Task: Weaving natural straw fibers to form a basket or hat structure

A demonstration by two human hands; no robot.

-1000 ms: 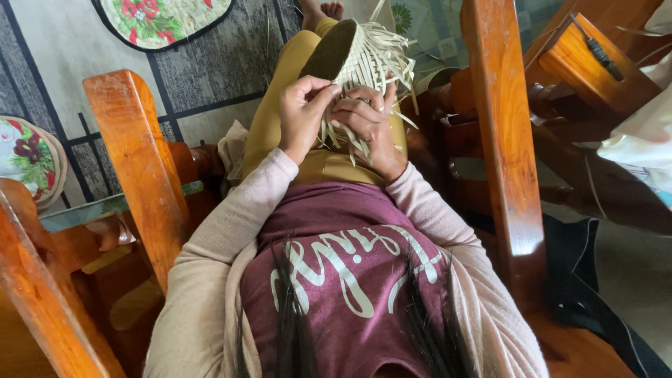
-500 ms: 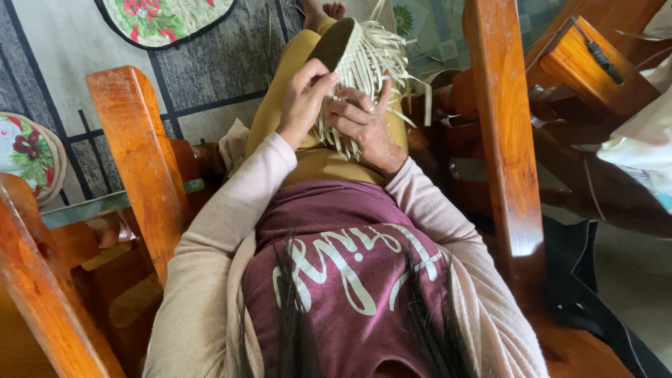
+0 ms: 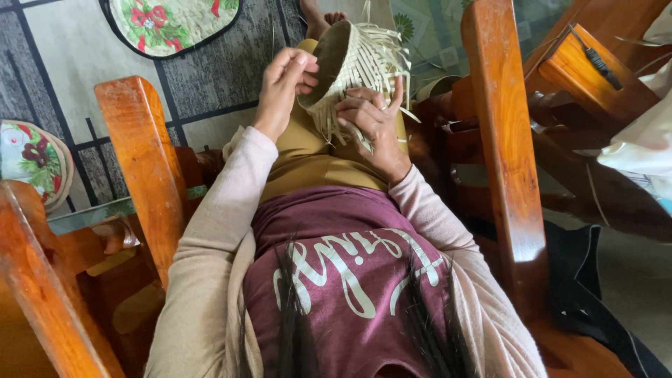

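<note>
A half-woven basket [image 3: 353, 59] of pale straw strips rests on my lap over mustard-yellow trousers, its round opening turned to the left. My left hand [image 3: 283, 84] pinches the basket's rim at the left side. My right hand [image 3: 371, 122] lies against the woven wall lower down, fingers spread over loose strip ends that hang from it. Both arms are in beige sleeves, and a maroon shirt with pale lettering fills the lower middle of the view.
Wooden chair arms stand at the left [image 3: 143, 161] and right [image 3: 504, 140]. A flowered round mat [image 3: 171, 21] lies on the grey patterned floor ahead, another [image 3: 31, 161] at far left. A wooden stool [image 3: 581, 63] is at upper right, dark cloth [image 3: 595, 294] at lower right.
The basket has been turned, so its opening now faces left. My left hand moved out to the rim and my right hand shifted onto the woven side.
</note>
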